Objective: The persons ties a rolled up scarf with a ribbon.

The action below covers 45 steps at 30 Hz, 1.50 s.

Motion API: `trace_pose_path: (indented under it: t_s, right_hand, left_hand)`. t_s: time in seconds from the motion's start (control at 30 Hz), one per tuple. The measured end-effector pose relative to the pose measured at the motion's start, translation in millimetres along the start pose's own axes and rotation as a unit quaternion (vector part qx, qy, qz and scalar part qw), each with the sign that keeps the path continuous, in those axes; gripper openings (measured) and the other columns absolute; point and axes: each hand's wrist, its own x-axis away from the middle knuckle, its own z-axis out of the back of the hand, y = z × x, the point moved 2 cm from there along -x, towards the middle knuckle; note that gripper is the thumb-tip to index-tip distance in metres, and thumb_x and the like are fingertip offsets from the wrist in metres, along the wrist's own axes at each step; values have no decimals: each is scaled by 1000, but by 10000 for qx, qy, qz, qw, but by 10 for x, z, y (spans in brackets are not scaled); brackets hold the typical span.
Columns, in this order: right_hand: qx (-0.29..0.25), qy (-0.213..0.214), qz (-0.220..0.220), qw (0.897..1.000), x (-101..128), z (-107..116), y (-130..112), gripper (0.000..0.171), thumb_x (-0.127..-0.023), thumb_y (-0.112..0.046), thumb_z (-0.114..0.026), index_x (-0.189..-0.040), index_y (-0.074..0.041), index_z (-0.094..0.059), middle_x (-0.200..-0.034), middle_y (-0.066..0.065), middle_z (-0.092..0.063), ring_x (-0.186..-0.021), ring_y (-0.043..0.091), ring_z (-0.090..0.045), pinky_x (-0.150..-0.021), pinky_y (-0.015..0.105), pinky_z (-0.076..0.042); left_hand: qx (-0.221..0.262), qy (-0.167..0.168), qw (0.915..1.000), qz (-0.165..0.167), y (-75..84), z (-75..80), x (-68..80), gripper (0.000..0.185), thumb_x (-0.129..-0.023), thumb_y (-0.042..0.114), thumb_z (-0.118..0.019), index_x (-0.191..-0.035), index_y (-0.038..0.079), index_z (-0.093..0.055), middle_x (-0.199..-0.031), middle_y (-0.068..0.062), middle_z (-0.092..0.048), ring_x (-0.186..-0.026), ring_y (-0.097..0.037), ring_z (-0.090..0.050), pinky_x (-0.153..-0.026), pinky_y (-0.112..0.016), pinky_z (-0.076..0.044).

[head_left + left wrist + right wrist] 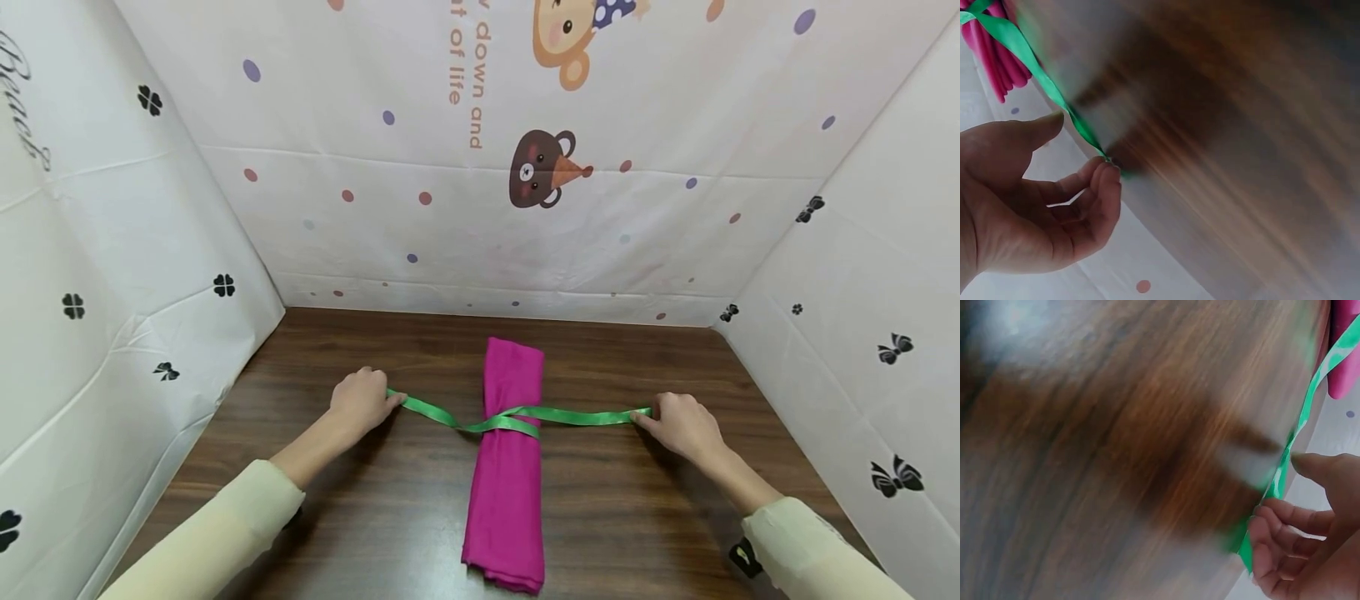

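A folded magenta cloth (510, 500) lies lengthwise on the wooden table. Round its middle runs a green ribbon (577, 416), its two ends crossed on top and drawn out to either side. The left hand (362, 400) holds one end to the left of the cloth; in the left wrist view the ribbon (1050, 87) passes the thumb tip and reaches the curled fingertips (1107, 172). On the other side, the right hand (684, 423) holds the opposite end, with a short tail of ribbon (1245, 553) past its fingers in the right wrist view.
Brown wood grain marks the tabletop (375, 517). White printed sheets enclose it: a back sheet (450, 233) with bears and dots, a left sheet (112, 400) with clover shapes, and a right sheet (840, 392) with bows.
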Motion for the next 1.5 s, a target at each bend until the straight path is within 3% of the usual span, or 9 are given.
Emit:
trace_pose_path:
  t_s: [0.13,0.3,0.57,0.67,0.97,1.13,1.3,1.5]
  right_hand:
    - [23,-216,-144,9997,-40,-30,-8,53,-98,-37,-76,-61,-15,-46,-54,-5,-34,-48,11,-33,-44,26,-27]
    - [35,-415,-267,9988,-82,-45,-40,53,-98,-37,-76,-61,-16,-45,-55,-5,-34,-48,12,-34,-44,27,-28]
    - [-81,-563,-260,9980,-91,-56,-108,44,-100,-26,-75,-67,-12,-48,-57,-1,-40,-49,13,-36,-46,28,-30]
    - [-150,-546,-181,9982,-89,-67,-138,38,-100,-19,-73,-70,-11,-52,-60,0,-44,-50,15,-39,-47,30,-32]
    - [-282,-518,29,9983,-103,-89,-186,12,-100,-8,-68,-91,-1,-66,-71,4,-57,-56,17,-50,-51,33,-39]
    - [-93,-372,-160,9991,-106,-41,-147,22,-98,-16,-74,-83,-5,-62,-71,5,-57,-56,19,-50,-49,34,-39]
    - [49,-458,-378,9982,-115,13,-107,33,-97,-26,-78,-83,-5,-56,-70,7,-50,-56,20,-47,-48,34,-36]
    - [58,-438,-258,9987,-116,12,-127,35,-99,-24,-75,-79,-7,-53,-66,6,-43,-54,18,-41,-48,32,-33]
  left_hand:
    - [-136,-114,9998,66,33,-15,-39,43,-98,43,-78,-81,5,-66,-79,-12,-58,-61,-26,-58,-51,-39,-51]
    - [-160,-113,9998,106,45,-31,-66,40,-96,39,-80,-82,4,-68,-84,-15,-60,-65,-29,-60,-55,-43,-54]
    - [71,-247,9997,-43,63,-31,-88,42,-98,29,-80,-69,10,-55,-80,-10,-54,-66,-22,-50,-56,-36,-42]
    - [188,-296,9993,-133,67,-39,-90,44,-99,25,-79,-68,11,-51,-79,-9,-52,-65,-21,-47,-56,-35,-40]
    - [335,-295,9984,-341,71,-70,-104,27,-100,17,-77,-83,5,-60,-79,-8,-54,-68,-22,-51,-60,-36,-44]
    - [361,-267,9982,-401,65,-68,-103,26,-100,16,-76,-83,5,-60,-79,-8,-54,-68,-22,-51,-61,-36,-44]
    - [364,-157,9989,-251,42,-44,-82,23,-97,18,-80,-89,1,-67,-87,-12,-59,-70,-22,-56,-59,-35,-48]
    - [322,-189,9988,-320,44,-39,-96,19,-99,13,-76,-89,1,-66,-85,-10,-58,-72,-23,-56,-62,-37,-51]
